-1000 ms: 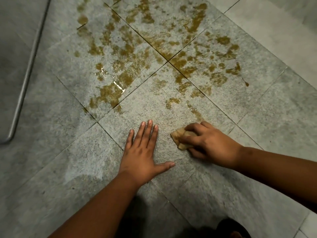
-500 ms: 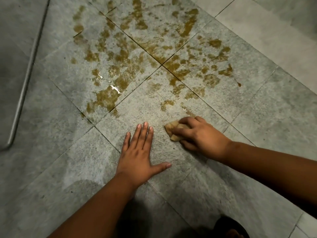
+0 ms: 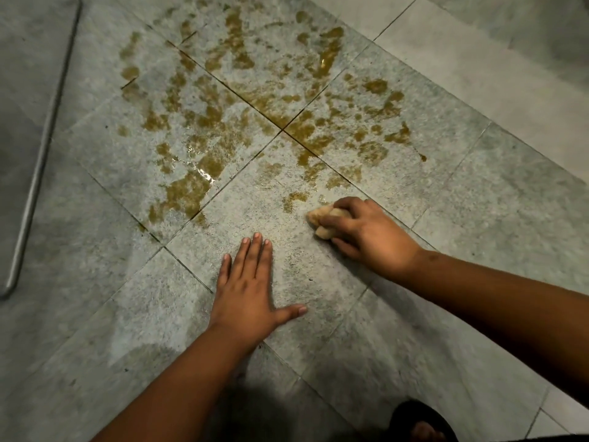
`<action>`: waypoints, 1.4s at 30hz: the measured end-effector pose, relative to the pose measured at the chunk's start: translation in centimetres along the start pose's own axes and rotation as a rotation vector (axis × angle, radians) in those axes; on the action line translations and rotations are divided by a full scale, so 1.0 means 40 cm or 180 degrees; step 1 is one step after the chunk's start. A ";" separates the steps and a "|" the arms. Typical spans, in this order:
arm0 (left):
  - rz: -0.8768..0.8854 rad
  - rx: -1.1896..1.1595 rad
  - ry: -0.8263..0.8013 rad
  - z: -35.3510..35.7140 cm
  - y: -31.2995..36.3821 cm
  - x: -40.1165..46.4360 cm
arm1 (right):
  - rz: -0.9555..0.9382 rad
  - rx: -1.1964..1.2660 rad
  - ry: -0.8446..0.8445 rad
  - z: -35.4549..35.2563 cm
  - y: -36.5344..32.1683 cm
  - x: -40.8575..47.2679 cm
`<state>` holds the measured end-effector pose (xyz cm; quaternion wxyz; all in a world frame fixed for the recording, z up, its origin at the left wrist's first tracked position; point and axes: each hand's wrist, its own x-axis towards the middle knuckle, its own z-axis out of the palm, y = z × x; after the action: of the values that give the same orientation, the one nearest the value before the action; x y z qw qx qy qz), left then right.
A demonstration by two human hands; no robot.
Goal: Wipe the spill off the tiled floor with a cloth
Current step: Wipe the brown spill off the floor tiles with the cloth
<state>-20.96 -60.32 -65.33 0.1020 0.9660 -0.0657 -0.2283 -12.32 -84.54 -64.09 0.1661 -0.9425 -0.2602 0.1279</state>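
A brown-yellow spill (image 3: pixel 255 100) spreads in blotches over several grey tiles of the floor (image 3: pixel 95 314), with wet glints near its left part. My right hand (image 3: pixel 366 234) is closed over a small bunched tan cloth (image 3: pixel 322 218), pressed to the floor at the spill's near edge, just right of a small brown patch (image 3: pixel 294 199). My left hand (image 3: pixel 251 291) lies flat on the tile nearer to me, palm down and fingers spread, holding nothing.
A thin metal rod (image 3: pixel 38 161) runs along the floor at the far left, bent at its near end. Lighter tiles (image 3: pixel 478 74) lie at the upper right. A dark sandal with a foot (image 3: pixel 420 422) shows at the bottom edge.
My right hand has slid the cloth a little away from me, towards the spill's near edge. My left hand has stayed flat in place.
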 end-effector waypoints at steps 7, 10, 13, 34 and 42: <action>-0.0003 -0.0242 0.0246 -0.013 0.026 -0.009 | 0.0402 0.0433 0.0091 0.046 -0.018 -0.103; -0.0013 -0.1339 0.0625 -0.029 0.112 -0.010 | 0.0579 0.1064 0.0341 0.051 -0.050 -0.130; -0.0383 -0.3053 0.0279 -0.033 0.205 0.026 | 0.0796 0.1653 0.0475 0.039 -0.075 -0.115; -0.0879 -0.1310 0.1711 -0.038 0.192 0.091 | 0.0839 -0.0274 -0.0081 0.036 0.133 -0.116; -0.0330 -0.0587 0.0931 0.059 0.241 0.091 | 0.0849 -0.0209 -0.0201 0.049 0.140 -0.119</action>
<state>-19.58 -70.69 -66.76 0.1867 0.9775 0.0210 -0.0955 -14.42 -91.13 -67.28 0.1084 -0.9692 -0.1418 0.1698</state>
